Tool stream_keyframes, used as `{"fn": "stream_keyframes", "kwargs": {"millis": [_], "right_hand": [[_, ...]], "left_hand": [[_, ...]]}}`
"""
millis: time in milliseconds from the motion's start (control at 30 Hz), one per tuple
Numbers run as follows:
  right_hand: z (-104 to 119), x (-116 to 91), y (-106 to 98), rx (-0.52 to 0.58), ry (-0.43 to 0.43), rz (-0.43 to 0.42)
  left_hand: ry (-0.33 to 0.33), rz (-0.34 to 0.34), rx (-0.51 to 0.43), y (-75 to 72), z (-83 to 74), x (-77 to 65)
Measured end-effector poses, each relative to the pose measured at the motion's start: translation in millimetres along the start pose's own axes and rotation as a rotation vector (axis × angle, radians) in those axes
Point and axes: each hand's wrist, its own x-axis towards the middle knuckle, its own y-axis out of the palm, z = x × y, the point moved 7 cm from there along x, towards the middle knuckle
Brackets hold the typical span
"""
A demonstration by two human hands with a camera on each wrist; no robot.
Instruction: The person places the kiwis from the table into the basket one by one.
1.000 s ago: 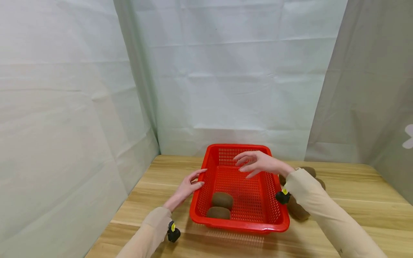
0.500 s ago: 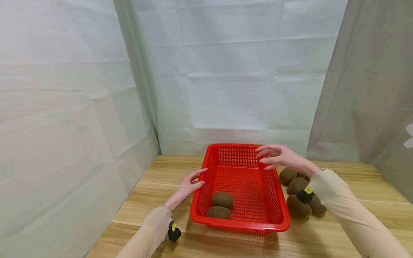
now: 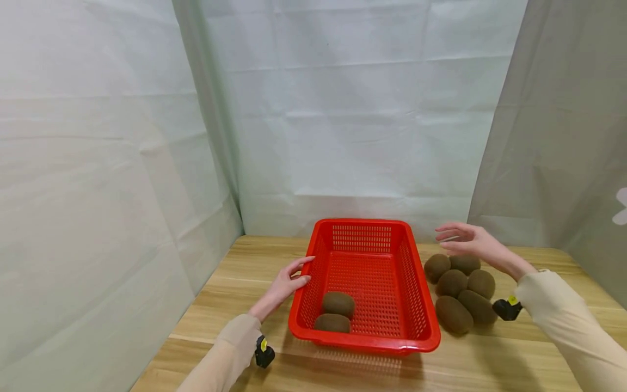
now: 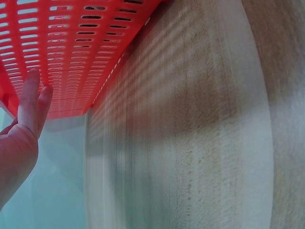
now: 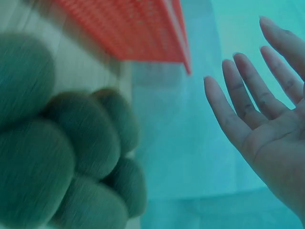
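My left hand (image 3: 283, 283) rests on the left rim of a red plastic basket (image 3: 364, 343), thumb and index finger at its edge. In the left wrist view, straight fingers (image 4: 29, 102) lie beside the slotted outer wall. Two brown kiwis, one (image 3: 338, 305) behind the other (image 3: 332, 323), lie in the basket's near left corner. Several more kiwis (image 3: 452, 283) sit clustered on the table, right of the basket. Above the far end of that cluster hovers my right hand (image 3: 472, 242), touching nothing. Its fingers are spread and its palm bare in the right wrist view.
The wooden table (image 3: 245, 288) ends at a pale cloth backdrop (image 3: 352, 136) behind the basket. Another cloth wall (image 3: 98, 190) stands along the left, and a greyish one (image 3: 539, 163) on the right.
My right hand has moved right, from over the basket to over the kiwis on the table, uncovering the cluster. The left hand, the basket and the two kiwis inside have stayed put.
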Motion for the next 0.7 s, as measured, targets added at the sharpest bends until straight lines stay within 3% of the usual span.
{"fn": "stream_keyframes", "kwargs": {"millis": [500, 700], "right_hand": [[-49, -48, -28, -0.157, 0.069, -0.128], [-65, -66, -32, -0.265, 0.111, -0.182]], "left_hand": [[0.002, -0.003, 0.004, -0.6, -0.8, 1.3], [0.002, -0.026, 0.019, -6.7, 20.3, 6.4]]}}
